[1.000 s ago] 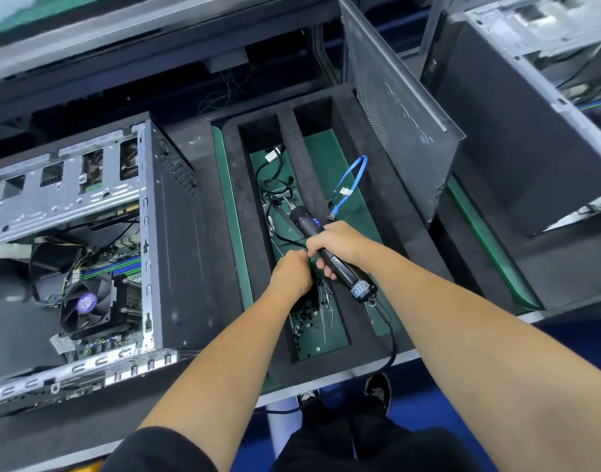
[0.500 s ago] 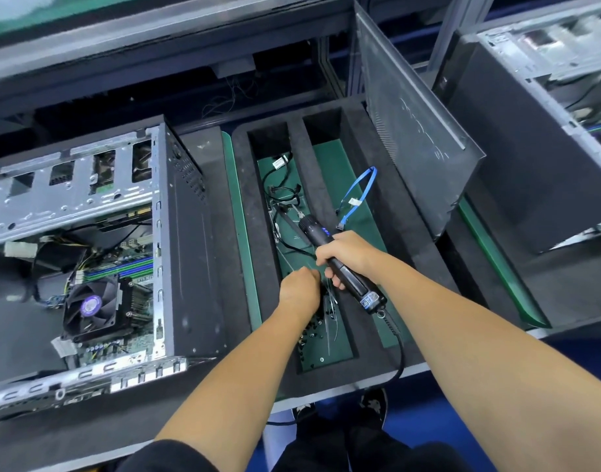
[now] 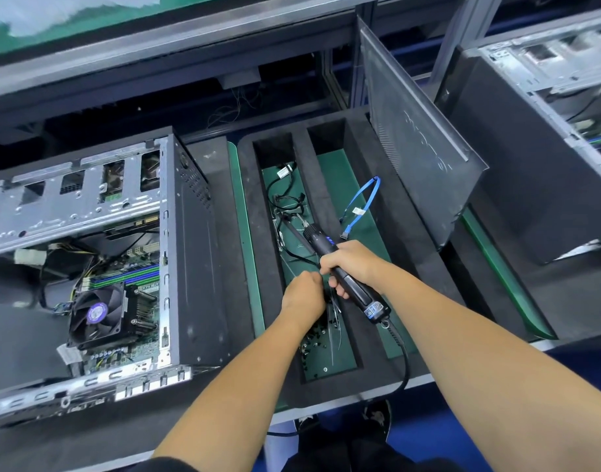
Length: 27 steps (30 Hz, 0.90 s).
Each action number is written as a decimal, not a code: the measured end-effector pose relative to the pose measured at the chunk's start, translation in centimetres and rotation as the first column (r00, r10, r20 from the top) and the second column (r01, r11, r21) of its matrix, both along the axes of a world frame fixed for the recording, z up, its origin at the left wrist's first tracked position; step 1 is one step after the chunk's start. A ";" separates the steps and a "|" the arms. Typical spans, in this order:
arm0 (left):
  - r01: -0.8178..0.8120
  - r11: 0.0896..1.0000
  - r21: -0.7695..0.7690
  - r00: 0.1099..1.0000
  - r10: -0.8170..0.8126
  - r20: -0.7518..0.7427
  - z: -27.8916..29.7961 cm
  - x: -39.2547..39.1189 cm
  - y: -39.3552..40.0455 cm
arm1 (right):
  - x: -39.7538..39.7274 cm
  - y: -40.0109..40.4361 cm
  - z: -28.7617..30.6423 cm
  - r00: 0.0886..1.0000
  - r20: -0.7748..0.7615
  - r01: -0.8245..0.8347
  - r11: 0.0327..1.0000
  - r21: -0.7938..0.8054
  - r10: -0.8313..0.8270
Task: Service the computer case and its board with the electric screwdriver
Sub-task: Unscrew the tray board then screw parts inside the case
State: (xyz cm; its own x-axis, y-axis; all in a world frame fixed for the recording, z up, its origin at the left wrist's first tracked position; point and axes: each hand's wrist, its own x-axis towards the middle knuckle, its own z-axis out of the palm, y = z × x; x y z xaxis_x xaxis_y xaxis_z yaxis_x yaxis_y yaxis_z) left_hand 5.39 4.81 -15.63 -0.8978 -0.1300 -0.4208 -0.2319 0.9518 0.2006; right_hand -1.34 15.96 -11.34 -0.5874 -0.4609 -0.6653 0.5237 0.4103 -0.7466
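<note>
An open computer case lies on its side at the left, its board and black cooler fan showing. My right hand grips the black electric screwdriver, tip pointing up-left over the left slot of a black foam tray. My left hand hangs over that slot just left of the screwdriver, fingers curled down; what they hold is hidden. Small black screws lie on the slot's green floor.
Black cables fill the far part of the left slot; a blue cable lies in the right slot. A removed side panel leans upright at the tray's right. Another case stands at far right. The screwdriver's cord hangs over the bench edge.
Both hands stay close together over the left slot. The view has shifted slightly, so everything sits a little further right and lower in the picture.
</note>
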 end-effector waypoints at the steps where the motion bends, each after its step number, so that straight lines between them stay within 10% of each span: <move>1: -0.014 1.000 0.025 1.000 0.014 -0.004 0.0 0.0 0.0 | 0.0 0.0 0.0 1.000 0.003 0.001 1.000 -0.001 -0.001; 20: -0.231 0.940 0.249 0.958 0.265 -0.112 0.2 -0.4 -0.3 | 0.0 0.3 0.1 1.000 0.008 -0.001 1.000 0.009 0.001; 27: -0.518 0.621 0.589 0.714 0.693 -0.102 3.9 -3.7 -2.1 | 0.3 -0.9 3.0 0.995 -0.023 -0.094 0.994 0.048 0.095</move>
State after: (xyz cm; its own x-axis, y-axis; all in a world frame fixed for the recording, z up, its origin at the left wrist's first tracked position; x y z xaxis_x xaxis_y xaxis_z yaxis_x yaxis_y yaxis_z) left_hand 1.73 2.74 -11.68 -0.7717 -0.5483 -0.3222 -0.5641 0.3564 0.7448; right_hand -1.08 15.04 -8.35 -0.5593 -0.4839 -0.6731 0.4626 0.4915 -0.7378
